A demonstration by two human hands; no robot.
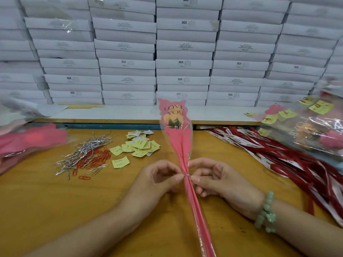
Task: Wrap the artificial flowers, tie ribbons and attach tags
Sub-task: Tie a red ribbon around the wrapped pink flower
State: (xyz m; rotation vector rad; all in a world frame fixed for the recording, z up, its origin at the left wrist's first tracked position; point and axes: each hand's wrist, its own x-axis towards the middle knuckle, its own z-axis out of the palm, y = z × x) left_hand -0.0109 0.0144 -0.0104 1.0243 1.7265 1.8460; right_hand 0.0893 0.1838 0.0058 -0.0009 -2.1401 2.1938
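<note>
Thin silver wire twist ties (87,151), red paper clips (96,160) and yellow handwritten paper tags (139,145) lie left on the orange wooden table (46,210), with bare tabletop nearer. At centre, the left hand (159,179) and right hand (213,180) pinch a silver tie (187,175) round the pink-and-clear flower sleeve (178,138) printed "LOVE YOU". Red ribbons (278,154) crowd the right edge. The stacked white boxes (183,45) behind read "SGS".

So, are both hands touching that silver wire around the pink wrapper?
Touching. The head view shows the left hand and right hand pinching the silver wire from either side, where it circles the pink wrapper.
</note>
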